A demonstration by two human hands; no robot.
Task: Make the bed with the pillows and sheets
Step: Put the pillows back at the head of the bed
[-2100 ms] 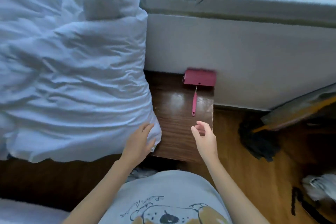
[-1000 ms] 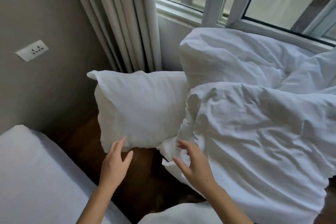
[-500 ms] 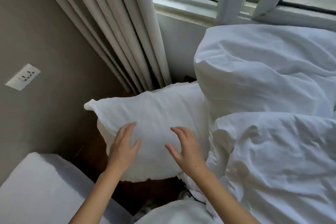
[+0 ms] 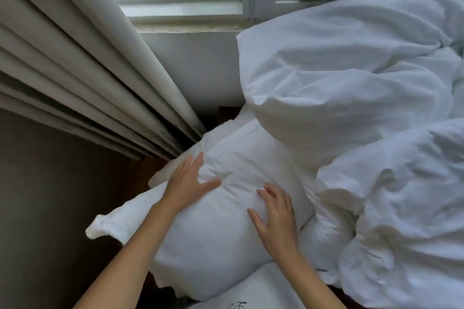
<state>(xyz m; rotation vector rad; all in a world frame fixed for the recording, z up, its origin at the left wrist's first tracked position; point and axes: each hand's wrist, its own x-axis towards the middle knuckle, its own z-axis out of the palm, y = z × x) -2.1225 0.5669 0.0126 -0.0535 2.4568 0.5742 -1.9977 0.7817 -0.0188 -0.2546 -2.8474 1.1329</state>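
Both hands on pillow [image 4: 221,211], left hand [image 4: 187,187] & right hand [image 4: 276,216] w/ fingers spread flat, not clamped. Duvet [image 4: 376,133] just right of fingertips. Better grip both ends, lift clear.

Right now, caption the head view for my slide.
Both hands, left and right, press a white pillow beside a rumpled duvet.

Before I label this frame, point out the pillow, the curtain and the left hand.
pillow [image 4: 213,241]: head view, on its broad face between the two forearms.
curtain [image 4: 82,70]: head view, on a middle fold.
left hand [image 4: 187,187]: head view, on the back of the hand.
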